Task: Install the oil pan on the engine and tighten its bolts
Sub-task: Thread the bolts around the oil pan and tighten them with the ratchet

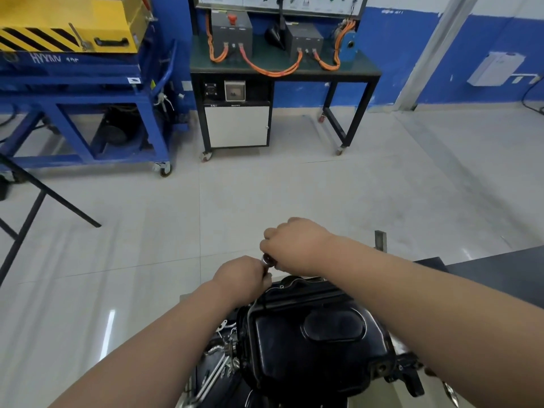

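Observation:
The black oil pan [312,337] sits on top of the engine [223,366] at the bottom centre. Both hands are at its far edge. My right hand [297,245] is curled round the handle of a wrench [268,262], whose shiny head shows just below the fist. My left hand [243,278] grips the tool's lower part, over the pan's far rim. The bolt under the tool is hidden by my hands.
A dark bench top [500,272] lies to the right. Across the tiled floor stand a black trolley table [282,72] with orange cables, a blue wheeled frame [88,92] carrying a yellow machine, and a black folding stand [35,189] at the left.

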The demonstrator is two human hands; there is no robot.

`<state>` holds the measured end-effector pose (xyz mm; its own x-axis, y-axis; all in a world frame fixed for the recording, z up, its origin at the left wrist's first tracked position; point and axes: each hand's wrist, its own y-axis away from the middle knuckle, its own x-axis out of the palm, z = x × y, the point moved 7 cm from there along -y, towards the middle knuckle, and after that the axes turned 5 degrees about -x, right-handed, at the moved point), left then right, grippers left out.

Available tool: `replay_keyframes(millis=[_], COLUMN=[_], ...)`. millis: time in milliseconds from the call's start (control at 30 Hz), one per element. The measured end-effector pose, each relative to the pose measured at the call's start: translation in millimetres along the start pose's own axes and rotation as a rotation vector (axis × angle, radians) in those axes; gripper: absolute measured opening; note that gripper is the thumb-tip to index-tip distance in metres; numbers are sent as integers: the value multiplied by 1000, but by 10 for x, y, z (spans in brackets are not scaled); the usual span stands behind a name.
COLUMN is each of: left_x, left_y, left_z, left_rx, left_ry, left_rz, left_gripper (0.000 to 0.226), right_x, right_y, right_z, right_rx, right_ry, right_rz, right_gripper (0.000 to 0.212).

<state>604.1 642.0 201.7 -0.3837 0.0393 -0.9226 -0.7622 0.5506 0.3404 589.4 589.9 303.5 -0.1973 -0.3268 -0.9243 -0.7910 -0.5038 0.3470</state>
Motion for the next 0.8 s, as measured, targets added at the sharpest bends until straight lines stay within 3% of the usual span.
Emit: replay_keyframes(millis=[133, 233, 300, 467, 567, 633, 700, 800], left_x=[-39, -65, -85, -82, -82, -75, -65, -40], left_y=[4, 3, 6, -9, -16, -7, 2, 5], left_z=[2, 37, 54, -39, 0, 15, -2, -80], left_rx=[-41, -110, -137, 8, -53, -109, -116, -40], left_ry=[9, 92, 155, -30, -9, 47, 79, -14], left_rz=[-7, 27, 51, 19, 0, 25, 55, 40], left_gripper=[37, 24, 24, 33, 39, 30, 25, 29], right_x=[14, 139, 142, 45, 55, 124, 182, 89], right_y=[18, 28, 30, 20, 40, 46, 49, 43], right_z=[-11, -96, -121, -19, -13, -52, -62, 2], right_rx=[26, 259, 281, -17, 57, 230, 322, 126], right_ry=[-9, -198, -213, -18, -18, -97, -172, -44], right_rz=[-36, 34, 44, -35, -42, 25, 98, 69], right_gripper=[14, 45, 49, 19, 23, 38, 37, 11])
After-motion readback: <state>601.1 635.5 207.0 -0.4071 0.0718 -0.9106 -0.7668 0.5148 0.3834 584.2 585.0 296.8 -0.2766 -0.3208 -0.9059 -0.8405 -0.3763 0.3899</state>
